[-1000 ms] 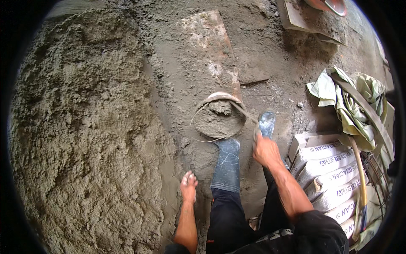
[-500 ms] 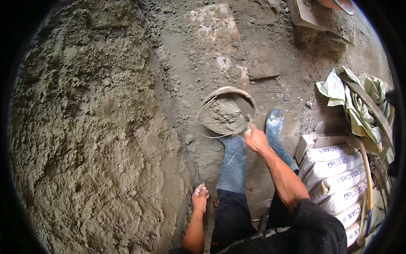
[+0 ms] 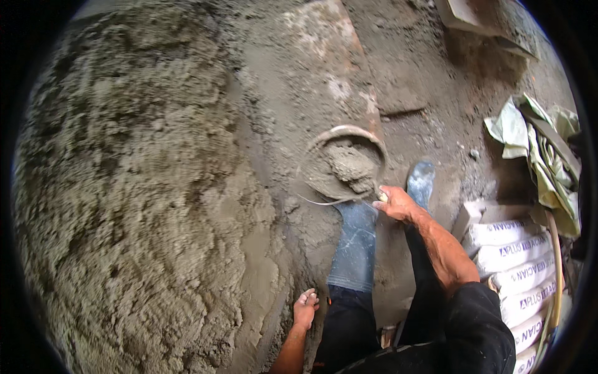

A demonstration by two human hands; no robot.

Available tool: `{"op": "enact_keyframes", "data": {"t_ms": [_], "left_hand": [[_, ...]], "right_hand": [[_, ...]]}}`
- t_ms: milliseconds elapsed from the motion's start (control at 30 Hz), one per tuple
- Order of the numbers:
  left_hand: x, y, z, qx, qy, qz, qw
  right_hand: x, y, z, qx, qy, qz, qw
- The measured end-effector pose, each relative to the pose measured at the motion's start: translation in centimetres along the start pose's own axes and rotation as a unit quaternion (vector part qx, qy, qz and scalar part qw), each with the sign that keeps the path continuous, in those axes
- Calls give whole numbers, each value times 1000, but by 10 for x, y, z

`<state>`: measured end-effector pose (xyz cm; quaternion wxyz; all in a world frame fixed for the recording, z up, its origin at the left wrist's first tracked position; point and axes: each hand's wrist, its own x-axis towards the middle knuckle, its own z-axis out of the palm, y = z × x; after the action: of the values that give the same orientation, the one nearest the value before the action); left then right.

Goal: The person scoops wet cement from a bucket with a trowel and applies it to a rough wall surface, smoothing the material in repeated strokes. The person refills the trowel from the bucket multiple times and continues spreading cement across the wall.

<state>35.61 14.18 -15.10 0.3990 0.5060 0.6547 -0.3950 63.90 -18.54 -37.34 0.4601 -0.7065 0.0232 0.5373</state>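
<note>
In front of my left boot a round bucket (image 3: 351, 131) with a thin wire handle holds wet grey mortar (image 3: 327, 177). My right hand (image 3: 398, 204) is closed around the pale handle of a trowel (image 3: 382, 197) at the bucket's near right rim. A heaped lump of mortar (image 3: 352, 163) sits inside the bucket and hides the trowel's blade. My left hand (image 3: 305, 308) hangs beside my left knee, its fingers curled in, with nothing visible in them.
Rough wet mortar (image 3: 143, 206) spreads across the left side. A mortar-stained board (image 3: 339, 56) lies beyond the bucket. To the right are stacked white bags (image 3: 517, 255), a crumpled pale green sheet (image 3: 536, 143) and a long wooden handle (image 3: 554, 262). My boots (image 3: 355, 249) stand near the bucket.
The mortar in the bucket has been turned into a raised lump. My right hand has tilted and shifted slightly right. The whole view has moved a little, and my left hand stays low.
</note>
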Motion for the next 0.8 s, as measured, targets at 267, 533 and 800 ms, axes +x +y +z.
{"op": "enact_keyframes", "data": {"t_ms": [267, 533, 800], "left_hand": [[-35, -17, -20, -21, 14, 15, 1000], [-64, -52, -59, -4, 31, -40, 999], [-17, 84, 10, 260, 128, 256, 922]], "right_hand": [[-41, -64, -24, 172, -94, 96, 976], [-67, -58, -25, -90, 58, 53, 993], [-34, -8, -39, -148, 18, 20, 989]]}}
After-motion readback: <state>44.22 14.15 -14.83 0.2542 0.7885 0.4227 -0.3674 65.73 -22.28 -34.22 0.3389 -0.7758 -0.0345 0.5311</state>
